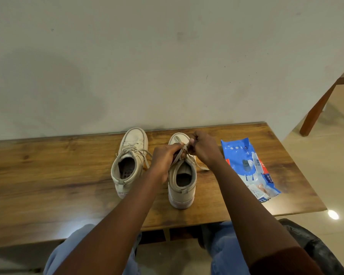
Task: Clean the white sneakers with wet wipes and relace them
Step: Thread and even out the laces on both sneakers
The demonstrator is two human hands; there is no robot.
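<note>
Wore light blue denim jeans (224,255) and a dark maroon sleeve (282,262) ending high on the right arm.

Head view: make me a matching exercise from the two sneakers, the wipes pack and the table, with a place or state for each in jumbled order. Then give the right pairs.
Things
1. sneaker on the picture's right
2. sneaker on the picture's left
3. wipes pack
4. table

Places or states
A. blue, lying flat near the table's right end
B. its lace pinched by the left hand and the right hand
C. wooden, set against the wall
D. laces loose, no hand on it

Pairs: 1-B, 2-D, 3-A, 4-C
</note>
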